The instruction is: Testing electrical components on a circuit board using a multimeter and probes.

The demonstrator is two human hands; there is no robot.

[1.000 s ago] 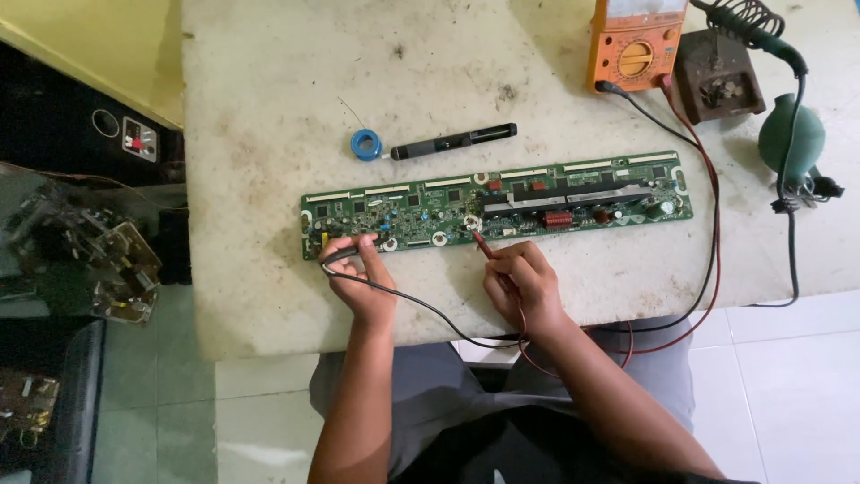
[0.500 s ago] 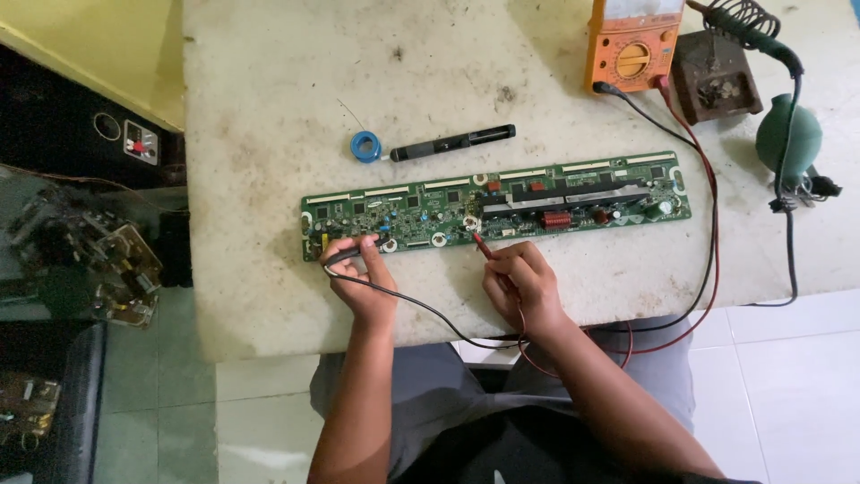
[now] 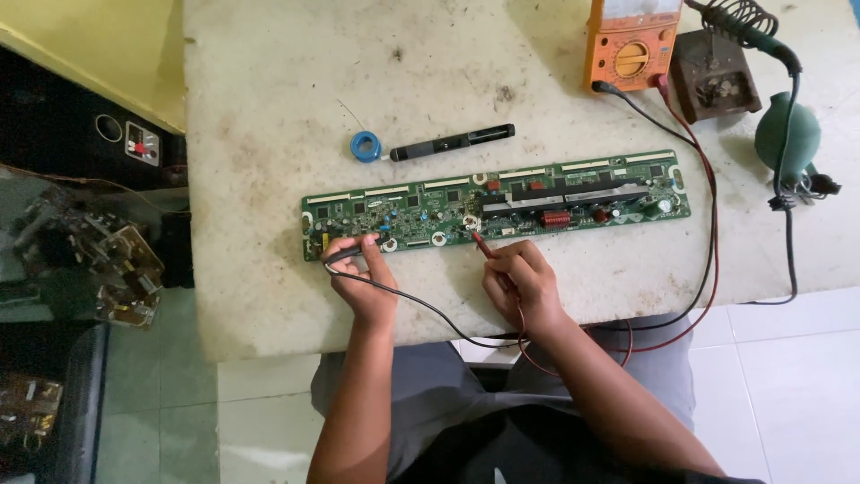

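Note:
A long green circuit board (image 3: 537, 193) lies across the worn white table (image 3: 269, 108). My left hand (image 3: 363, 278) grips a black test probe (image 3: 339, 255) laid against the board's left end. My right hand (image 3: 522, 282) pinches a red test probe (image 3: 484, 247) whose tip touches the board near its middle. Black and red leads run from the probes past my lap and up to an orange multimeter (image 3: 630, 45) at the table's far edge.
A black pen-shaped tool (image 3: 452, 142) and a small blue solder spool (image 3: 365, 146) lie behind the board. A soldering iron stand (image 3: 714, 76) and a green blower bulb (image 3: 786, 133) sit at the right. Electronic scrap (image 3: 107, 260) lies on the floor at the left.

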